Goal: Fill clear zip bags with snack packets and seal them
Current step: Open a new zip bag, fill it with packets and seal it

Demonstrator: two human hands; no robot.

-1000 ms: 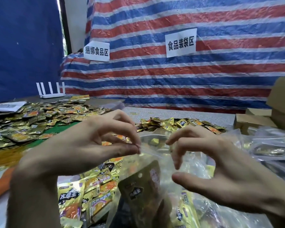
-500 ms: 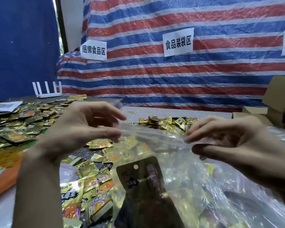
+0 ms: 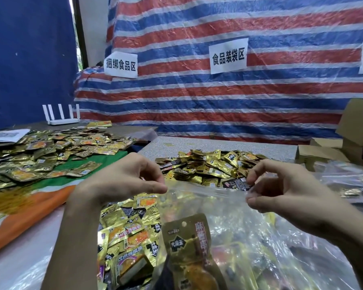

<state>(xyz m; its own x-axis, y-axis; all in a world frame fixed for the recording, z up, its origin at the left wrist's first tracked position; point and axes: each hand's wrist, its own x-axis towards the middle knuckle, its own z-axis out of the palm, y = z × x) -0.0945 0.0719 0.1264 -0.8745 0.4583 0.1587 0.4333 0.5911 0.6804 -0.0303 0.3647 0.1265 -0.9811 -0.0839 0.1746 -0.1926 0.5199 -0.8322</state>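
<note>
A clear zip bag [image 3: 249, 227], top edge stretched level, holds an upright brown snack packet [image 3: 187, 243], gold packets [image 3: 210, 164] heaped beyond.

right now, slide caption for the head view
A clear zip bag of snack packets, its top edge pinched by the left hand and the right hand

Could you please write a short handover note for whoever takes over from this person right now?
Left hand: pinches the left end of the top strip of the clear zip bag.
Right hand: pinches the right end of that strip.
Bag: held up between both hands, with snack packets inside and a large brown packet at the front.
Loose packets: heaped on the table behind the bag.
Done: this bag looks filled.
Left: I cannot tell whether the strip is fully closed. Probably press the fingers along it, check the seal, then start another bag.
</note>
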